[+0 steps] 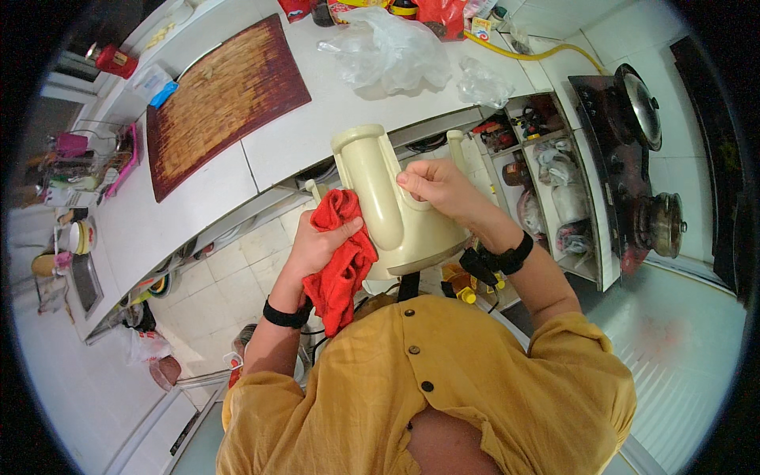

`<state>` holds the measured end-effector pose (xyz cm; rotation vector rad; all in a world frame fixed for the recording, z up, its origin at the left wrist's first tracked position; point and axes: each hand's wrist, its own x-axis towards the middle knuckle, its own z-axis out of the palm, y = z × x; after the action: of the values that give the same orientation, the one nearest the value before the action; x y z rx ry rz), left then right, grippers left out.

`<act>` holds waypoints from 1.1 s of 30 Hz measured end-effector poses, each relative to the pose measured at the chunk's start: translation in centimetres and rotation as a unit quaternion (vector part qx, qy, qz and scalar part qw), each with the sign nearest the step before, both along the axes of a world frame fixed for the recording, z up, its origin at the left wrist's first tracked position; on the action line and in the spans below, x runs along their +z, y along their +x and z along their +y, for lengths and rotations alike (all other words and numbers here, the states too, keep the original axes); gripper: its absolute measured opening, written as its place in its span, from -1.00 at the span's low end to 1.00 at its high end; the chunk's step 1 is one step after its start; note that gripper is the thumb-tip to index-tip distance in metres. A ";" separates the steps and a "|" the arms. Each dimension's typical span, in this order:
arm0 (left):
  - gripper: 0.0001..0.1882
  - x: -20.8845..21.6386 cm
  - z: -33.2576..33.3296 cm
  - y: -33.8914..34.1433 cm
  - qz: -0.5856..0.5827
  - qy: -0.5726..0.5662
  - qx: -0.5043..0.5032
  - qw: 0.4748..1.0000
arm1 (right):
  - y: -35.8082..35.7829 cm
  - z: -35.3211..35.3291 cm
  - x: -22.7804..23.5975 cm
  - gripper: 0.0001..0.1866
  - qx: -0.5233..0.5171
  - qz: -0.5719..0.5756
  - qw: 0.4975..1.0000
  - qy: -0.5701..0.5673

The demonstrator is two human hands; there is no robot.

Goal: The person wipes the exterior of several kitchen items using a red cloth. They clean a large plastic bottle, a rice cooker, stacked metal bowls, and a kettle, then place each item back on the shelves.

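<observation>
A cream plastic appliance body (pixel 374 186), with a broad rounded spout-like part and a wide base, is held up in front of my chest. I cannot tell its exact kind. My left hand (pixel 321 245) is closed around a bunched red cloth (pixel 342 277), which lies against the appliance's left side and hangs down toward my shirt. On the other side, my right hand (pixel 431 186) is closed with its thumb and fingers at the appliance's right edge. The right fingertips are partly hidden, and so is the appliance's lower end near my body.
Beyond the appliance runs a white counter (pixel 297 134) with a large wooden cutting board (pixel 229 99) and clear plastic bags (pixel 388 51). Open shelves (pixel 546 186) stand at right, beside a dark stove holding a lidded wok (pixel 637 107) and a pot (pixel 663 226). A dish rack (pixel 119 162) is at left.
</observation>
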<state>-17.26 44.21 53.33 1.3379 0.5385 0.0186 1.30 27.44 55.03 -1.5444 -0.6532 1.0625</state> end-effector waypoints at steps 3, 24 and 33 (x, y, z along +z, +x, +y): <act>-0.77 -0.3 -0.3 0.1 0.006 -0.012 -0.004 1.000 | 0.0 -0.5 0.7 -0.60 0.047 -0.067 0.994 -0.068; -0.64 -3.9 4.8 -3.6 -0.035 -0.367 0.122 0.921 | 2.4 -4.2 -3.9 -0.47 -0.310 0.088 0.947 0.004; -0.79 -3.8 3.8 -2.0 -0.068 -0.268 0.148 0.950 | 3.5 -5.0 -8.2 -0.47 -0.302 0.087 0.948 0.048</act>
<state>-19.24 47.99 49.57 0.7123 0.5723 0.1974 4.83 22.48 46.85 -1.4115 -0.0857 0.6722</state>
